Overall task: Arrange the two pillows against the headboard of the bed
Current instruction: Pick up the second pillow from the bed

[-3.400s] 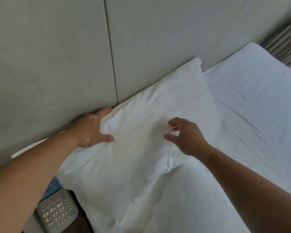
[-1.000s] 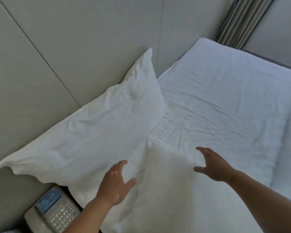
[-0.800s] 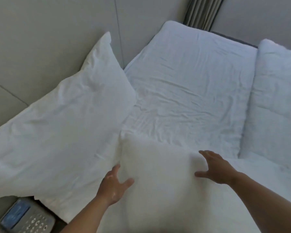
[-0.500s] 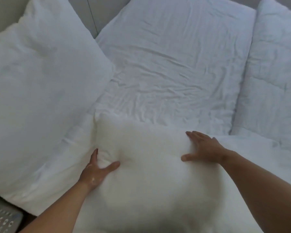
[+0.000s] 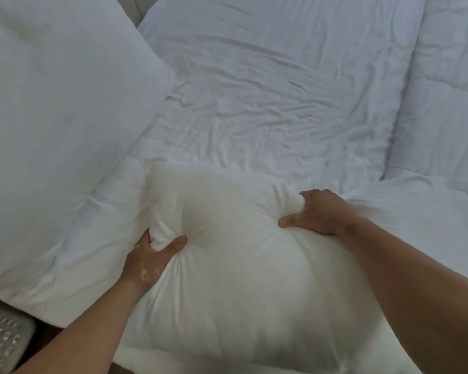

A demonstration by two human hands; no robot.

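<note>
A white pillow (image 5: 235, 279) lies on the near side of the bed, close to me. My left hand (image 5: 152, 255) pinches its left edge, with the fabric bunched between thumb and fingers. My right hand (image 5: 319, 211) clutches a fold near its far right corner. A second white pillow (image 5: 60, 109) fills the left of the view, propped up toward the headboard (image 5: 131, 6), of which only a grey sliver shows at the top.
A wrinkled white sheet (image 5: 268, 98) covers the mattress beyond the pillows. A folded white duvet (image 5: 443, 103) lies along the right side. A grey telephone keypad (image 5: 3, 344) sits at the bottom left beside the bed.
My view dropped from the propped pillow down to the near pillow. Both hands went from flat on that pillow to clenched on its fabric.
</note>
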